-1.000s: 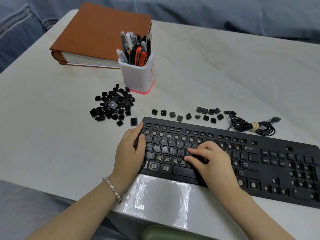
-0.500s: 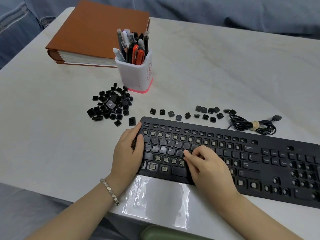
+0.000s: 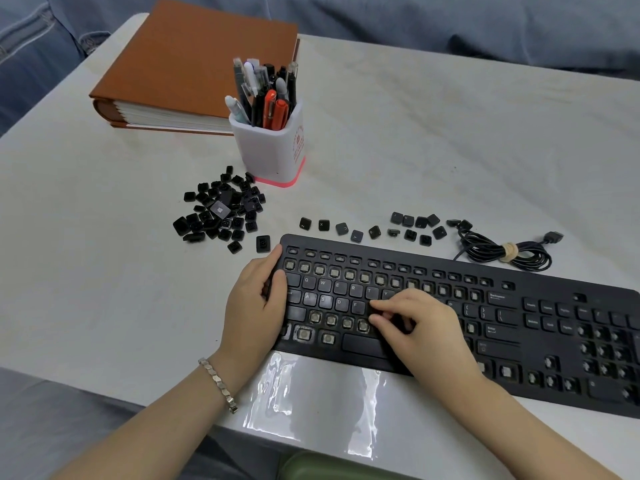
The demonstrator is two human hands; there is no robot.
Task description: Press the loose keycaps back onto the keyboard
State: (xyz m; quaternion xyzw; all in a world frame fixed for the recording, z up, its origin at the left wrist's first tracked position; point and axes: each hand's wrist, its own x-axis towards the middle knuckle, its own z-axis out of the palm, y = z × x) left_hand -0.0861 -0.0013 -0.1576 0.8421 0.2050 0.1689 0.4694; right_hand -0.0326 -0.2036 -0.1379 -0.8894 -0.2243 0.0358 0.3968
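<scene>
My left hand (image 3: 254,299) grips the flat black plastic keyboard (image 3: 502,306) by its edge. My right hand (image 3: 422,327) presses bent fingers beside F, grip unclear. Next, I reckon: fetch a small black loose keycap (image 3: 341,229).

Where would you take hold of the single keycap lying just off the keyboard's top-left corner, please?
Judging by its pose, pinch the keycap by its near and far side walls, coming straight down from above. It lies flat on the table, apart from the pile, with bare table at those two sides, while the keyboard edge and the left hand crowd its right side.
</scene>
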